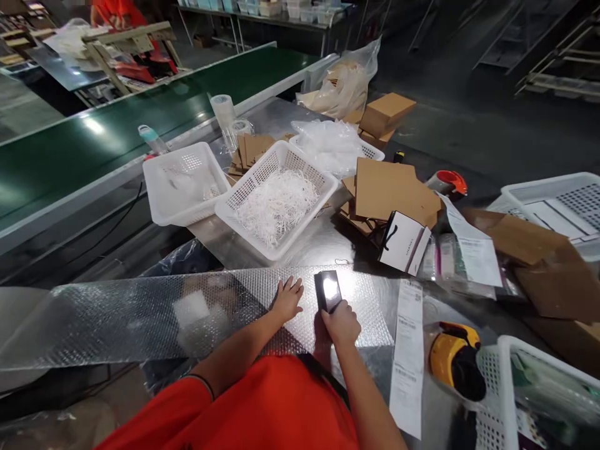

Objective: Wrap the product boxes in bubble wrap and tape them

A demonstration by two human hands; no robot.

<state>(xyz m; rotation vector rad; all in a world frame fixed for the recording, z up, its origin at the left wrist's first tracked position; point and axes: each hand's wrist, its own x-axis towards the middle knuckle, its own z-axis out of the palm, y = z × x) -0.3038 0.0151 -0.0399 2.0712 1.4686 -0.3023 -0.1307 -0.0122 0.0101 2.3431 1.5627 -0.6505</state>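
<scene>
A long strip of bubble wrap [140, 312] lies across the metal table and runs off its left side. My left hand [287, 300] rests flat on the wrap with its fingers spread. In my right hand [343, 324] is a small black box [329, 289], gripped at its near end; light glares off its top face. The box is over the right part of the wrap; whether it touches the wrap I cannot tell. To the right of the wrap lies a strip of printed labels [407, 362]. A small white paper bag [404, 244] leans beyond my right hand.
White baskets, one with shredded paper [276, 206], stand at the back. Flattened cardboard [391, 190] and a red tape dispenser [450, 182] are to the right. A yellow-and-black scanner [454, 361] sits by a basket [504, 400]. Beyond runs a green conveyor [187, 100], with a person in red behind.
</scene>
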